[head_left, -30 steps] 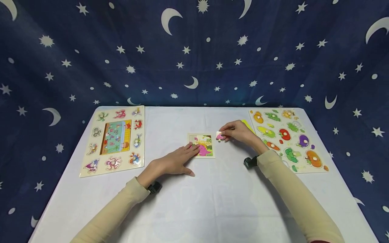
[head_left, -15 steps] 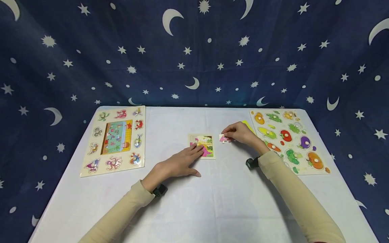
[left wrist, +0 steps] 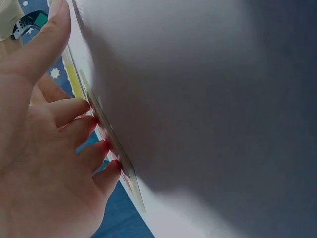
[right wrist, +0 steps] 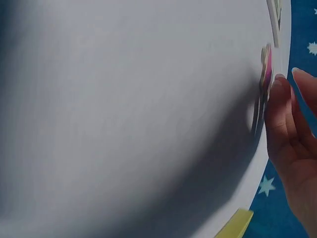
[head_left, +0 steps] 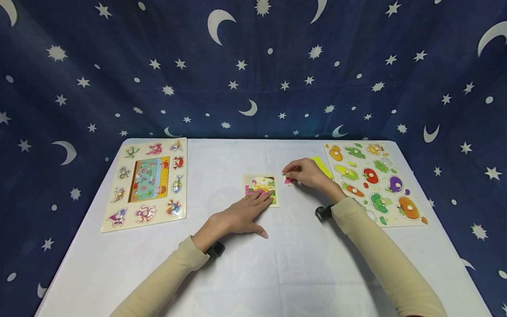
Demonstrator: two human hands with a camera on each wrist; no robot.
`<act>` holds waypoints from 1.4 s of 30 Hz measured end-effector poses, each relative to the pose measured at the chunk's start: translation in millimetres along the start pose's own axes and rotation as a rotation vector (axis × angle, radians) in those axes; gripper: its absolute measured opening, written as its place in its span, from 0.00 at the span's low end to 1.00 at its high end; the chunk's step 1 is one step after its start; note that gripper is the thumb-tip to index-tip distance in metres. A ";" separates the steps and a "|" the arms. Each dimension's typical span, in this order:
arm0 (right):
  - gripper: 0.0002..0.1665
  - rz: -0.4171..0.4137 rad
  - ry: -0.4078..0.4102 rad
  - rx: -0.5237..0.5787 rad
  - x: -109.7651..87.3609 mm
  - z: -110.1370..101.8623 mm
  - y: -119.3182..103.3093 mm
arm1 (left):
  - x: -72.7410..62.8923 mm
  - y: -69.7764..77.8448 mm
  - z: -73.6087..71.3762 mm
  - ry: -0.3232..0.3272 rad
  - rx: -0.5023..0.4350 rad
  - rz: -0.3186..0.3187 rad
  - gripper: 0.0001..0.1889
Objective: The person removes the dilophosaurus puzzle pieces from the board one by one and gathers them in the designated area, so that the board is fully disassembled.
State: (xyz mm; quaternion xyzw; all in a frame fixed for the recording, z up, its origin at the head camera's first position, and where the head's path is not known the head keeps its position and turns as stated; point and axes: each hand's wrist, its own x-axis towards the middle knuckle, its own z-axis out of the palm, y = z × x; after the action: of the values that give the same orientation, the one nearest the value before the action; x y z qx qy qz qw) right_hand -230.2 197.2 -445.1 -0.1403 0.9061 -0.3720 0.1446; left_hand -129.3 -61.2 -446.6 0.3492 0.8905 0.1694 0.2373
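Observation:
In the head view a small square tray puzzle (head_left: 249,180) with a pink dinosaur picture lies mid-table. My left hand (head_left: 240,215) rests across its lower part, fingers spread and thumb on the tablecloth side. The left wrist view shows those fingertips (left wrist: 101,148) touching the puzzle's face. To the right of the tray, my right hand (head_left: 306,173) holds a small pink and white puzzle piece (head_left: 287,180) at the fingertips, which cover much of it. Close to the tablecloth, the same piece (right wrist: 267,64) appears edge-on in the right wrist view.
A sea-animal peg puzzle board (head_left: 115,185) lies at the left of the white-covered table (head_left: 253,273). On the right is a vegetable peg puzzle board (head_left: 390,198). A flat yellow item (head_left: 322,167) sits behind my right hand. A starry dark-blue cloth (head_left: 277,114) hangs behind.
My left hand has slid right over the tray puzzle, covering more of the dinosaur. The right hand's fingers now hide more of the piece, which has turned slightly.

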 end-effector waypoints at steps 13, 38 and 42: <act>0.14 -0.084 -0.103 0.010 22.6 27.1 -24.8 | -1.8 0.5 0.8 -0.021 0.015 -0.005 0.59; 0.09 -0.091 -0.174 -0.043 33.2 35.9 -42.0 | 1.7 2.5 -1.2 -0.024 -0.001 -0.019 0.58; 0.09 -0.076 -0.177 -0.017 33.4 38.1 -41.0 | 1.2 2.1 0.1 -0.016 0.004 -0.017 0.59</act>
State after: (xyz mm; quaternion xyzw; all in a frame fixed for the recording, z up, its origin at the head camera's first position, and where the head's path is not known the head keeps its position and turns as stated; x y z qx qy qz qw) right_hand -240.9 132.9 -447.0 -0.2083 0.8868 -0.3558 0.2087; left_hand -128.9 -59.0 -446.1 0.3433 0.8920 0.1627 0.2449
